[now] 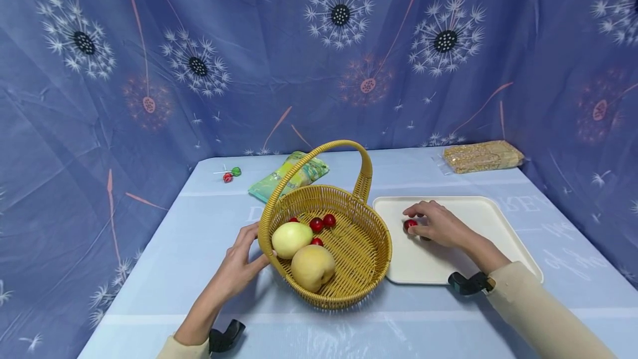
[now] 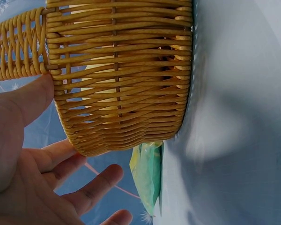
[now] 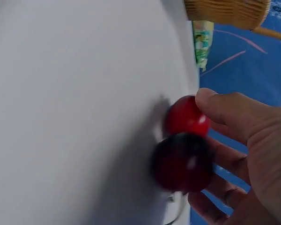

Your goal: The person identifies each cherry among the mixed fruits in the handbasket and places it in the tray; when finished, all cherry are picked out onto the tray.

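My left hand (image 1: 238, 266) touches the left side of a yellow woven basket (image 1: 366, 284), by its handle's base. In the left wrist view its thumb lies at the rim, and the other fingers spread along the wall. Inside are a peach (image 1: 313, 268), a pale yellow-green fruit (image 1: 291, 240) and several red cherries (image 1: 316, 225). Over a cream tray (image 1: 485, 231), my right hand (image 1: 438, 225) pinches a red cherry (image 3: 186, 116), its thumb on the near side and index finger partly hidden behind. A darker cherry (image 3: 182, 161) sits close beside that one.
Behind the basket lies a green and yellow snack bag (image 1: 291, 175). Red and green lollipops (image 1: 229, 176) lie at the back left. A clear-wrapped golden packet (image 1: 483, 156) is at the back right. A patterned blue curtain (image 1: 279, 60) hangs behind the table.
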The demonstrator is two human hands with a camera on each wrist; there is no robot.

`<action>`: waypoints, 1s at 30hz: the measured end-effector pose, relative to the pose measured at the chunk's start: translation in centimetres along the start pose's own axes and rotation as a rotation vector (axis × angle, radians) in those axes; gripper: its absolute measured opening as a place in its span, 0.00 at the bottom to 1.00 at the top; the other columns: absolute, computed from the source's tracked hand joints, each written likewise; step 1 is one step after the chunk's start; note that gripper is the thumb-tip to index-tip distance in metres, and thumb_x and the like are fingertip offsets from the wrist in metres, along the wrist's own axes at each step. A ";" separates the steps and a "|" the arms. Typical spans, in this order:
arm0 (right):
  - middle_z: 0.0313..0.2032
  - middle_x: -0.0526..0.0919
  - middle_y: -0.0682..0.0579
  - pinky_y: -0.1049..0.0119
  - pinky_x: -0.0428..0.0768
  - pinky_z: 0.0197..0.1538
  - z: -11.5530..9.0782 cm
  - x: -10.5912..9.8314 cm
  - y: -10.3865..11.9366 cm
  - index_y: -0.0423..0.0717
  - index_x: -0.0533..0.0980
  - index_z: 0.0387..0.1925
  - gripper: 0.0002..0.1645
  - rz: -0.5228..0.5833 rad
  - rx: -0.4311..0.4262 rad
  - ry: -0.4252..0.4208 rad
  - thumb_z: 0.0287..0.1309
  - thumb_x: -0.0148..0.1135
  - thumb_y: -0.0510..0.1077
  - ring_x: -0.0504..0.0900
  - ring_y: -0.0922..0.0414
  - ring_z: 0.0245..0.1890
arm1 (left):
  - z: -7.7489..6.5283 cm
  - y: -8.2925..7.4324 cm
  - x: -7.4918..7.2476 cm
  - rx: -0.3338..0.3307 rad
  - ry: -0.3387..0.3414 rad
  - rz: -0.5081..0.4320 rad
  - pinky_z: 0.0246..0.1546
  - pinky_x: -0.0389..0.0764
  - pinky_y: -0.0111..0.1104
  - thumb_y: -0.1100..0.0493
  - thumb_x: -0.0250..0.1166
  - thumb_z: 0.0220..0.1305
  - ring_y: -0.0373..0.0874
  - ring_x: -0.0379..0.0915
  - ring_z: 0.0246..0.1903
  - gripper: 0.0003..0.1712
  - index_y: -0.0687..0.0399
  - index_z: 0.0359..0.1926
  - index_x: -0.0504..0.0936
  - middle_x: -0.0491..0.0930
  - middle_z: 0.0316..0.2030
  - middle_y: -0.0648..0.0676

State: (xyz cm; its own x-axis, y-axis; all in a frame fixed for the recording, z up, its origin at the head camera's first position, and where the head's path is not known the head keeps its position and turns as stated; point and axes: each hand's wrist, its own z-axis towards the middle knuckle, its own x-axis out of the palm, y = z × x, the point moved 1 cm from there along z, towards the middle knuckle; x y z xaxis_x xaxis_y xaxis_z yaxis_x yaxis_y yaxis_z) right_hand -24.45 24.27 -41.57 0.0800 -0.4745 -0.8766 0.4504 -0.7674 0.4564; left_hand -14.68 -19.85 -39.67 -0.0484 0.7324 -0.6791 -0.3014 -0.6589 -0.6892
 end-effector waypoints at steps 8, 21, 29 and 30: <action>0.47 0.81 0.50 0.51 0.72 0.49 0.6 -2.4 3.1 0.50 0.77 0.52 0.22 0.026 -0.046 -0.073 0.54 0.67 0.48 0.74 0.51 0.49 | 0.0 0.0 0.0 -0.015 0.003 0.002 0.59 0.60 0.63 0.52 0.67 0.58 0.55 0.63 0.64 0.31 0.49 0.62 0.69 0.63 0.65 0.53; 0.49 0.79 0.56 0.51 0.74 0.52 2.0 -4.4 10.4 0.55 0.77 0.52 0.21 0.060 -0.211 -0.119 0.55 0.66 0.50 0.73 0.57 0.52 | 0.0 -0.1 0.0 -0.024 0.003 0.009 0.59 0.59 0.63 0.51 0.67 0.58 0.56 0.63 0.64 0.32 0.49 0.62 0.69 0.63 0.66 0.53; 0.49 0.79 0.55 0.52 0.75 0.53 3.7 -3.8 13.6 0.52 0.77 0.52 0.23 0.062 -0.304 -0.121 0.54 0.67 0.50 0.74 0.56 0.52 | 0.0 -0.1 0.1 -0.029 0.002 0.012 0.59 0.57 0.64 0.52 0.67 0.58 0.56 0.63 0.64 0.32 0.49 0.63 0.69 0.63 0.65 0.53; 0.49 0.79 0.54 0.52 0.75 0.53 4.0 -3.7 13.9 0.52 0.77 0.52 0.23 0.063 -0.313 -0.121 0.54 0.67 0.49 0.74 0.56 0.52 | 0.0 -0.1 0.1 -0.030 0.002 0.015 0.58 0.56 0.64 0.51 0.67 0.58 0.55 0.63 0.64 0.32 0.49 0.63 0.69 0.63 0.65 0.53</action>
State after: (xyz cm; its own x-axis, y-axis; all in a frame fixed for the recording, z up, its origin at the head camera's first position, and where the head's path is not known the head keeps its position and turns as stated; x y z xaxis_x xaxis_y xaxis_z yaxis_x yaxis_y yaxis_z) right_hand -22.01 13.60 -31.38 0.0184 -0.5787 -0.8153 0.7003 -0.5746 0.4237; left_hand -14.62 -19.72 -39.62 -0.0505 0.7223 -0.6898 -0.2719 -0.6745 -0.6864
